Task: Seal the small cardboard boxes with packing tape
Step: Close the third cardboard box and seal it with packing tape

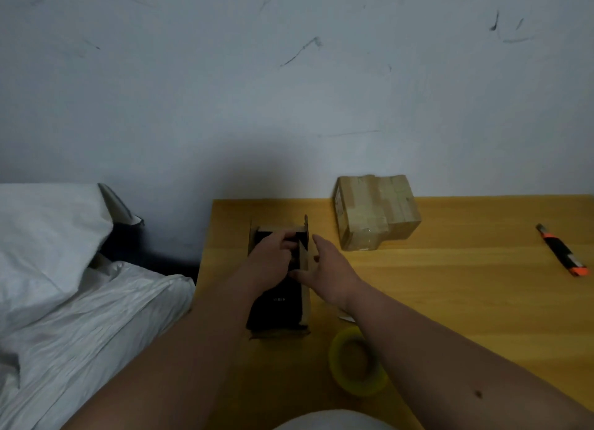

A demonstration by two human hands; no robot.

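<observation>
An open small cardboard box [304, 301] lies on the wooden table [450, 285] near its left edge, with a black item [276, 304] inside it. My left hand [273, 253] reaches into the box, fingers curled on the black item's far end. My right hand [328, 269] is beside the box's upright right flap, fingers spread, thumb touching the flap. A roll of clear yellowish packing tape [356, 362] lies flat on the table in front of the box, under my right forearm. A second cardboard box [376, 211], wrapped in tape, stands at the back by the wall.
An orange and black utility knife [561, 251] lies at the table's right. A bed with white sheets and a pillow [64, 269] adjoins the table's left edge. A scuffed white wall rises directly behind the table.
</observation>
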